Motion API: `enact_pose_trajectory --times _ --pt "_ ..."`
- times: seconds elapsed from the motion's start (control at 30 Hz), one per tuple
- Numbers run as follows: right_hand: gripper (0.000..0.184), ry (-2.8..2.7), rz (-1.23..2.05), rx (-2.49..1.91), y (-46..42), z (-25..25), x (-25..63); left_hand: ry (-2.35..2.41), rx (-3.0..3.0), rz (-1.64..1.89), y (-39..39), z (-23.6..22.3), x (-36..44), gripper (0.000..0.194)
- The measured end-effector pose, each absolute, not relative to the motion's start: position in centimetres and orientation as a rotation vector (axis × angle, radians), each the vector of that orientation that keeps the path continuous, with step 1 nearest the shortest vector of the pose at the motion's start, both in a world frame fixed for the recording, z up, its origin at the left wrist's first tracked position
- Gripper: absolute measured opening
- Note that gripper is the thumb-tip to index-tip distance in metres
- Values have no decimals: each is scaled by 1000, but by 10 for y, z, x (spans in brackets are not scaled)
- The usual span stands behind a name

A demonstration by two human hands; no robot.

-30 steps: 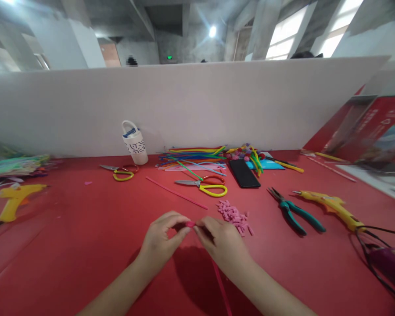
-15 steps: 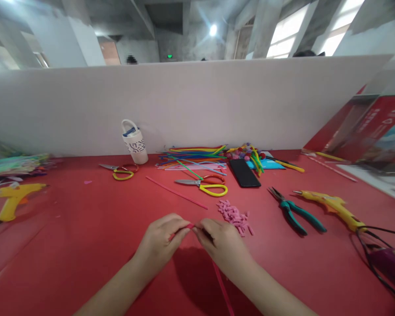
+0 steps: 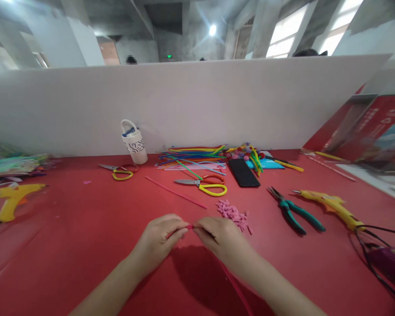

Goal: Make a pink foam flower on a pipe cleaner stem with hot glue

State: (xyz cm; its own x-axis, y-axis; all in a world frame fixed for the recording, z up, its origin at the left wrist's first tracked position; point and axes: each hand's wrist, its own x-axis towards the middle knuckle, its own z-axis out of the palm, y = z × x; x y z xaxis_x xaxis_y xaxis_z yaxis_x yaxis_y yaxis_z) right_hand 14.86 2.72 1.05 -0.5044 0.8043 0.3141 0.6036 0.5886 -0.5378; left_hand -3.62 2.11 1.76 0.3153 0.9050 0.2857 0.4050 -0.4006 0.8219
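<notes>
Presently, left hand [image 3: 161, 235]: its thumb and forefinger are meeting at the tips, pinching one side of a small pink piece [image 3: 190, 227].
Right hand [image 3: 221, 232]: it is pinching the other side, its fingers bunching closely together.
Pink piece: it is sitting between the two sets of fingertips, above the red surface [image 3: 98, 232].
Pink strip [image 3: 236, 287]: it is running from beneath the right hand toward the near side; the hand is hiding any join with the piece.
Pink cuttings [image 3: 233, 214]: they are lying in a loose heap just beyond the right hand.
Pink stem [image 3: 176, 192]: it is slanting across the surface beyond the left hand.
Scissors [image 3: 199, 182]: they are resting farther back, near a black phone [image 3: 244, 172].
Pliers [image 3: 285, 205]: they are lying to the right, beside a yellow glue gun [image 3: 332, 204].
</notes>
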Motion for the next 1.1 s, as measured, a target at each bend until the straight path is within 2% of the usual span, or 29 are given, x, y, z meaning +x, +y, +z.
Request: enact_pose_trajectory --times 0.2,0.33,0.47,0.7,1.03,1.1 --pt "20 -2312 550 -1033 30 14 152 1119 1948 965 23 16 -42 14" --pt "15 -2259 476 -1063 27 13 149 1149 1934 985 20 16 -40 15" --pt "18 -2216 378 -1105 23 9 146 1188 1859 1018 17 17 -33 14" --pt "17 -2247 349 -1083 22 10 146 1155 1517 899 20 19 -30 18" --pt "15 -2228 435 -1046 21 12 147 1020 1085 770 23 11 -33 7" --pt "17 -2222 443 -1041 21 12 147 1018 1049 799 23 10 -32 10"
